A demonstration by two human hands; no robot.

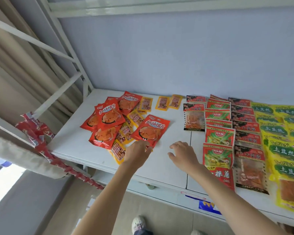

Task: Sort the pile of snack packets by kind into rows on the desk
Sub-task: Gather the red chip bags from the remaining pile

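landmark: white desk [159,167]. unsorted pile [115,122] lies on its left part. left hand [137,154] pinches the near edge of an orange-red packet [150,129] beside the pile. right hand [183,154] hovers mid-desk, fingers relaxed, holding nothing. sorted rows [244,131] fill its right part.

Flat white desk top [159,160]. Loose heap of glossy red-orange foil packets [109,116] with white lettering and orange chip pictures, mixed with small yellow-edged clear packets [162,102] showing reddish-brown pieces. Red packets with green vegetable print [218,156] in a row; black-and-red-topped clear packets [249,153] with orange contents beside; bright yellow packets with green label patches [284,150] rightmost. Pale blue-grey wall [176,56], white metal frame [71,53], beige curtain [15,65].
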